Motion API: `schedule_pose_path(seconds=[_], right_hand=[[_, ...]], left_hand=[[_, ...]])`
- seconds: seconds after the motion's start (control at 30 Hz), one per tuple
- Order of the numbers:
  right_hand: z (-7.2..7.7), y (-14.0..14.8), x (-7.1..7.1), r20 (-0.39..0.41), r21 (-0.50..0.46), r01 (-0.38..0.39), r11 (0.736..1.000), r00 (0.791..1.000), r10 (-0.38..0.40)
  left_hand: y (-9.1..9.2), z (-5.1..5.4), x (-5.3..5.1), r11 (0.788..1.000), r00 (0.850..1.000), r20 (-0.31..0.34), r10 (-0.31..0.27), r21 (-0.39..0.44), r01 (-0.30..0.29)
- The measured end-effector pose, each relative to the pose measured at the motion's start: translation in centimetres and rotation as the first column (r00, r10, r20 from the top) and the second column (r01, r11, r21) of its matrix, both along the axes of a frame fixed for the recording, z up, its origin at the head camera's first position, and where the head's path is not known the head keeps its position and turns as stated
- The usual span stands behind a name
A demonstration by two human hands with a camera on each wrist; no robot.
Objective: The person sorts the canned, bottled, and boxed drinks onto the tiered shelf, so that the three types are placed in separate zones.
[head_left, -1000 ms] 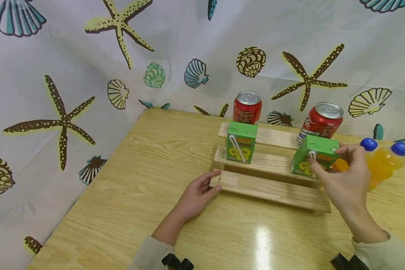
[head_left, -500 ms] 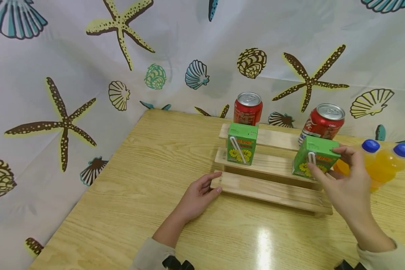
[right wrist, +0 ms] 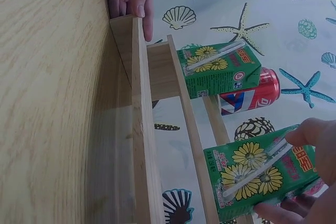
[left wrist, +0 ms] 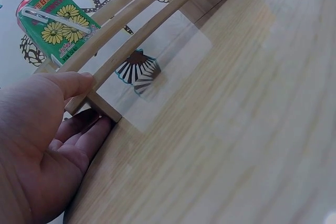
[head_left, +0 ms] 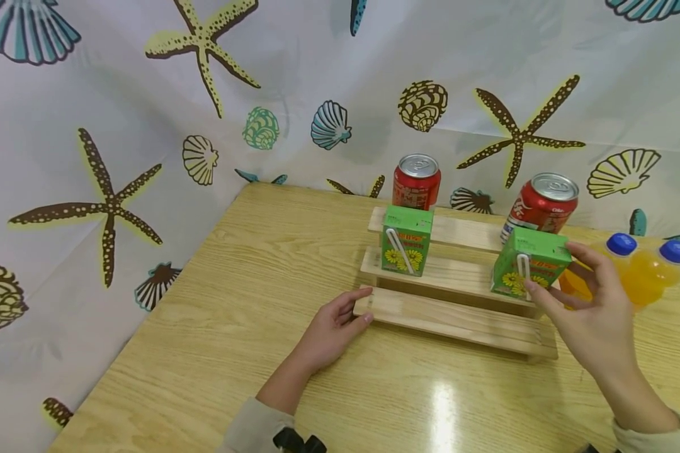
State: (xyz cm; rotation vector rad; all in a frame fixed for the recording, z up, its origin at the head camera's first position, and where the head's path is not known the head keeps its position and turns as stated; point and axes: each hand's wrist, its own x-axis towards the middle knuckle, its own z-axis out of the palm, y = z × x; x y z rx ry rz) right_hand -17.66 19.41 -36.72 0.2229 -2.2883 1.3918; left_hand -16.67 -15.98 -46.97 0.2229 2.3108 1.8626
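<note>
Our right hand (head_left: 600, 308) shifts outward, pinching one settled-looking green cardboard box (head_left: 531, 259); our left hand (head_left: 330, 332) grips the tiered wooden rack (head_left: 453, 318).

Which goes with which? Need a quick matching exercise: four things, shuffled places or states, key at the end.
Things:
1. left hand
2. right hand
3. red cans
4. orange bottles

Places or states:
A. on the top tier
B. blue caps
C. holding the left end of the wooden rack
D. touching a green carton

Pairs: 1-C, 2-D, 3-A, 4-B
</note>
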Motion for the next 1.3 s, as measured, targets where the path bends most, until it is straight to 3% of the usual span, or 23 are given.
schedule_pose_path(seconds=[0.3,0.53,0.77,1.0,1.3], right_hand=[[-0.1,0.9,0.1,0.014,-0.035,-0.049,0.998,0.999,0.05],[-0.5,1.4,0.5,-0.008,-0.129,-0.099,0.987,0.995,0.099],[-0.9,1.7,1.0,-0.01,-0.064,-0.062,0.996,0.998,0.062],[-0.7,1.7,1.4,0.024,-0.093,-0.04,0.995,0.999,0.043],[-1.4,2.7,1.7,0.024,-0.036,-0.017,0.999,1.0,0.018]], left_hand=[[0.1,0.0,-0.1,1.0,1.0,0.009,0.002,0.007,-0.002],[0.1,-0.1,-0.2,1.0,1.0,0.008,0.002,0.002,-0.002],[0.0,-0.2,-0.2,1.0,1.0,0.007,0.002,0.002,-0.002],[0.0,-0.1,-0.2,1.0,1.0,0.005,-0.001,0.003,0.001],[0.0,-0.1,-0.1,1.0,1.0,0.001,-0.001,0.012,0.001]])
